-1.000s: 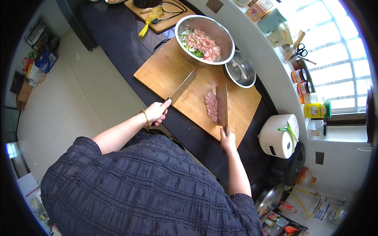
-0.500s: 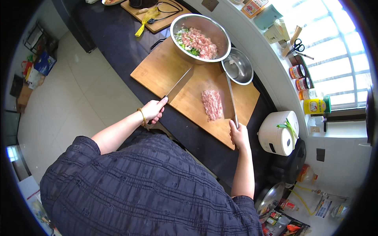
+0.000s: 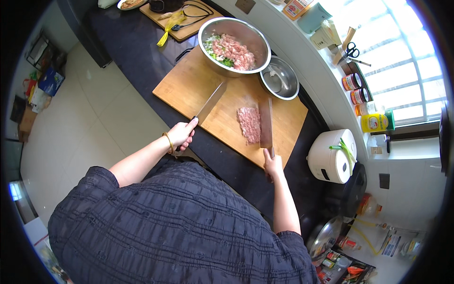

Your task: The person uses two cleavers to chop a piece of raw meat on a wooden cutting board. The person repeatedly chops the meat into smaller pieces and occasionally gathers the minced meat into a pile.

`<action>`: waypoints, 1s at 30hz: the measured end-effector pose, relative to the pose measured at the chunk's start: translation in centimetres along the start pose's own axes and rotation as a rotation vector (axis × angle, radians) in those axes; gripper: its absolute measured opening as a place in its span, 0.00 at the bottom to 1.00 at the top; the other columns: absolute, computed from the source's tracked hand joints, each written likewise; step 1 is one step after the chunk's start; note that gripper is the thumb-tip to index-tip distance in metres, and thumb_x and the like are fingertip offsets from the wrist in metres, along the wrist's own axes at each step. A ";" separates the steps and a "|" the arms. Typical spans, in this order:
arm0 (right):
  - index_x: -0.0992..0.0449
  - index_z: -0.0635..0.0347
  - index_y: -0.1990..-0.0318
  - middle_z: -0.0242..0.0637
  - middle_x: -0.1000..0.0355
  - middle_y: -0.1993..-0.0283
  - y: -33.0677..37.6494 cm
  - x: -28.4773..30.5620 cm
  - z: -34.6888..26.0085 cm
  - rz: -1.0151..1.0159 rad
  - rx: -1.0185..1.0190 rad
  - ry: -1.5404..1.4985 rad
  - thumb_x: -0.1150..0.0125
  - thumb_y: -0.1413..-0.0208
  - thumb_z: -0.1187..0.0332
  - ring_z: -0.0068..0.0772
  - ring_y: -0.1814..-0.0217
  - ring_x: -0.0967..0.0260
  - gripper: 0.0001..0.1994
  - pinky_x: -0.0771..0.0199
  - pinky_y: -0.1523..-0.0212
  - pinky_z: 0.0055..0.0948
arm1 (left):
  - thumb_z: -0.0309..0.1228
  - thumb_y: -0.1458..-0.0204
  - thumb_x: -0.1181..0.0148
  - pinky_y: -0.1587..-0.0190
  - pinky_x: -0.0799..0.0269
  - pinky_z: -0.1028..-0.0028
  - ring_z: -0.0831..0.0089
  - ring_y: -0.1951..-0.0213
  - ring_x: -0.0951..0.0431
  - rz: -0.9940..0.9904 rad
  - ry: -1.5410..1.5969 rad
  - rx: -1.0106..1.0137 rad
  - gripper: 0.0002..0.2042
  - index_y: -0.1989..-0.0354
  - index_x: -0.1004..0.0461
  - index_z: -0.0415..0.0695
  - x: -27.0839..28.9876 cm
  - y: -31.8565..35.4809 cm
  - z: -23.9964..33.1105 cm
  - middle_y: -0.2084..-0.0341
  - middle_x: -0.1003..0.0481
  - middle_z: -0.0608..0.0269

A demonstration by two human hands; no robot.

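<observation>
A flat patch of minced meat lies on the wooden cutting board. My right hand is closed round the handle of a cleaver, whose broad blade stands along the right side of the meat. Closed on a second knife, my left hand is at the board's near left edge. That knife's blade slants up and right over the board, apart from the meat. At the board's far end, a large steel bowl holds minced meat with chopped green and white pieces.
A smaller steel bowl sits right of the large one. To the right stands a white rice cooker with green onion on its lid. Jars and scissors line the windowsill. Another board with a cable lies at the far left.
My right hand has moved left with the cleaver, bringing its blade to the meat's right side. My left hand and its knife have hardly moved. The view has shifted slightly.
</observation>
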State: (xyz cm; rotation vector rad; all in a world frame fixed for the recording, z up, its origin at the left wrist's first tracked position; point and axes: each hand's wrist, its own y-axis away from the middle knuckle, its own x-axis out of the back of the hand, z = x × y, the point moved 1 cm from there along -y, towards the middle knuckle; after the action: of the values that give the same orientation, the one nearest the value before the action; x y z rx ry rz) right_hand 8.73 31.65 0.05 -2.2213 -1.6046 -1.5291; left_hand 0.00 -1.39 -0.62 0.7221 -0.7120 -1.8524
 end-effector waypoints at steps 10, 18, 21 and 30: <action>0.38 0.56 0.73 0.30 0.42 0.86 4.9 1.8 3.8 -0.002 0.008 -0.722 0.56 0.44 0.49 0.22 0.91 0.46 0.19 0.45 0.92 0.21 | 0.57 0.48 0.60 0.90 0.50 0.80 0.82 0.91 0.48 -0.019 0.006 0.010 0.24 0.79 0.42 0.46 0.4 0.1 -0.3 0.92 0.44 0.71; 0.39 0.59 0.74 0.29 0.47 0.88 6.3 -3.2 8.8 -0.108 -0.316 -0.969 0.60 0.44 0.44 0.21 0.91 0.52 0.24 0.51 0.91 0.20 | 0.57 0.49 0.60 0.89 0.52 0.80 0.83 0.91 0.49 -0.055 -0.011 0.028 0.24 0.79 0.41 0.47 1.4 0.1 0.1 0.92 0.45 0.72; 0.41 0.57 0.75 0.29 0.47 0.88 4.2 -4.4 6.4 -0.176 -0.260 -0.929 0.59 0.44 0.46 0.21 0.91 0.53 0.22 0.50 0.91 0.20 | 0.57 0.49 0.59 0.89 0.51 0.80 0.83 0.92 0.49 -0.057 -0.017 0.042 0.24 0.79 0.41 0.47 1.7 0.0 0.1 0.92 0.45 0.72; 0.35 0.69 0.68 0.60 0.31 0.74 4.0 -7.8 -5.6 0.382 0.250 0.245 0.51 0.46 0.57 0.60 0.70 0.32 0.18 0.31 0.69 0.46 | 0.57 0.49 0.59 0.89 0.51 0.80 0.82 0.92 0.49 -0.113 -0.004 0.072 0.24 0.79 0.42 0.47 2.5 -0.7 0.6 0.92 0.44 0.72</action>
State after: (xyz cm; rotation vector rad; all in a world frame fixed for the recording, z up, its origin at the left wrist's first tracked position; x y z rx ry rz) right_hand 7.75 21.36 -0.41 -1.9718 -1.1493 -1.3481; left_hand -1.70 -3.37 -1.12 0.8195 -0.7568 -1.9387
